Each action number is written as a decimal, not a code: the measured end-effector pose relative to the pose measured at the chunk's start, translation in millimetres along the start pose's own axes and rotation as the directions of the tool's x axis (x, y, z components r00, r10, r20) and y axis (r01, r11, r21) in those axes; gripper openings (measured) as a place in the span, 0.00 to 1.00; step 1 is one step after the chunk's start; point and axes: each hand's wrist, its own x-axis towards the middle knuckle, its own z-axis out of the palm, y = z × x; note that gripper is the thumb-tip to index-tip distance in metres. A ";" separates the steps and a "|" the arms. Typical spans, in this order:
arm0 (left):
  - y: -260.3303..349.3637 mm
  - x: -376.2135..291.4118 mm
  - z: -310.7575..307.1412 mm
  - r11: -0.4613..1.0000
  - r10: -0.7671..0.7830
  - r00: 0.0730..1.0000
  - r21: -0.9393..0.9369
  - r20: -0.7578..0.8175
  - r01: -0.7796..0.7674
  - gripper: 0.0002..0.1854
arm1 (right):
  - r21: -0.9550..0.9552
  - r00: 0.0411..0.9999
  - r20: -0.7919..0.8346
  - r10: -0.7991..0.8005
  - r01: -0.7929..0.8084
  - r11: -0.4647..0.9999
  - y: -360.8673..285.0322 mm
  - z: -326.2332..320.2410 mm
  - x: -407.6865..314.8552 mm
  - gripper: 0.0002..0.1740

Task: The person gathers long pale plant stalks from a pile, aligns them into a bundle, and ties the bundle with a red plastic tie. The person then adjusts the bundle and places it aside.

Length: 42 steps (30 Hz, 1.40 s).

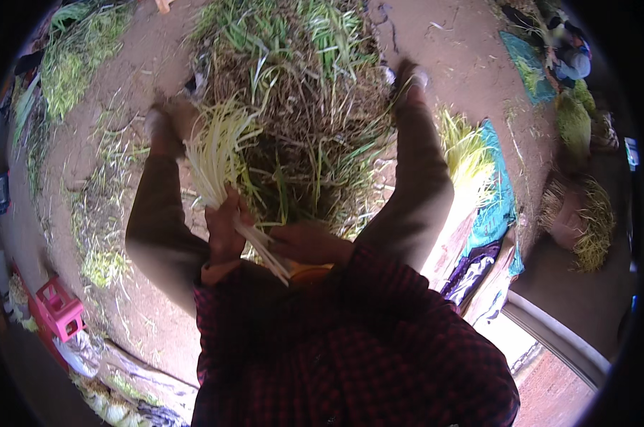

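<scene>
My left hand (227, 224) is closed around a bunch of pale yellow-white leafy stalks (215, 155), which look like blanched chives. Their leafy ends fan out away from me, and the white ends (263, 251) point back toward my lap. Close beside those white ends is my right hand (311, 243), blurred; whether it grips anything is not visible. Between my legs lies a heap of green leaves, brown roots and dry stalks (300, 96). An orange object (308, 273), partly hidden by my sleeves, shows at my lap.
To my right, yellow stalks (466, 155) lie by a teal woven sack (490, 213). A pink plastic stool (60, 309) stands at left, and loose trimmings (106, 267) litter the dirt floor. Another person (573, 61) is at the far right, near tied bundles (594, 229).
</scene>
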 end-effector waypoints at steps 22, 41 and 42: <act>56.7 31.3 -64.0 0.951 0.291 0.955 -0.125 0.054 -0.282 0.09 | 0.098 0.983 0.180 0.029 -0.048 0.994 3.2 -31.0 -101.3 0.13; 27.8 -11.6 -30.9 0.988 -0.080 0.984 -0.121 0.158 0.099 0.13 | -0.052 0.979 -0.158 -0.126 0.119 0.992 36.6 21.8 -20.3 0.13; 28.6 -12.1 -32.4 0.983 -0.100 0.974 -0.131 0.202 0.128 0.13 | -0.014 0.989 -0.117 -0.092 0.091 0.996 35.5 21.8 -18.1 0.13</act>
